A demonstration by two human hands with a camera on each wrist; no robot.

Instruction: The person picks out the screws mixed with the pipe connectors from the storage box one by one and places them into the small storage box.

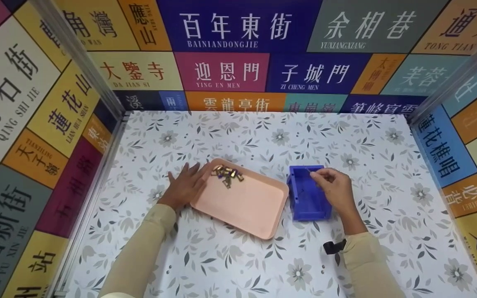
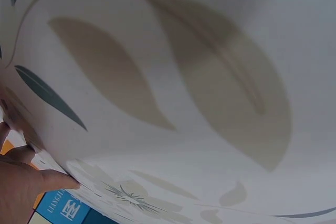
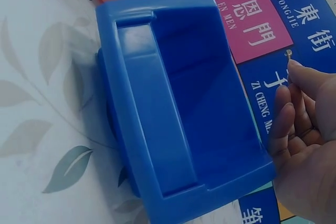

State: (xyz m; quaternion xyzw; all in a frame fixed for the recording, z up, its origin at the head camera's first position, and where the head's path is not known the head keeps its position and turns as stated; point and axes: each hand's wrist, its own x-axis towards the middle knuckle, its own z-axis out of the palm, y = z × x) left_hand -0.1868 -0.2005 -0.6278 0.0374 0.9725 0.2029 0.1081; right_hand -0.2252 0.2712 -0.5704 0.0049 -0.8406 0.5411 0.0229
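Observation:
My left hand [image 1: 185, 186] lies with spread fingers at the left edge of a pink tray [image 1: 242, 207]; in the left wrist view only part of this hand [image 2: 31, 174] shows. Several small brass-coloured metal pieces [image 1: 227, 174] are heaped in the tray's far left corner. Over the far right side of a blue plastic bin [image 1: 311, 216], my right hand [image 1: 333, 186] pinches a small thin metal piece [image 3: 288, 53] between thumb and forefinger. Only its golden tip sticks out, and I cannot tell its kind.
The bin stands just right of the tray on a white tablecloth [image 1: 172, 256] with a leaf and flower print. Panels with coloured signs [image 1: 222, 70] wall in the table at the back and both sides. A black object [image 1: 333, 247] sits at the right cuff.

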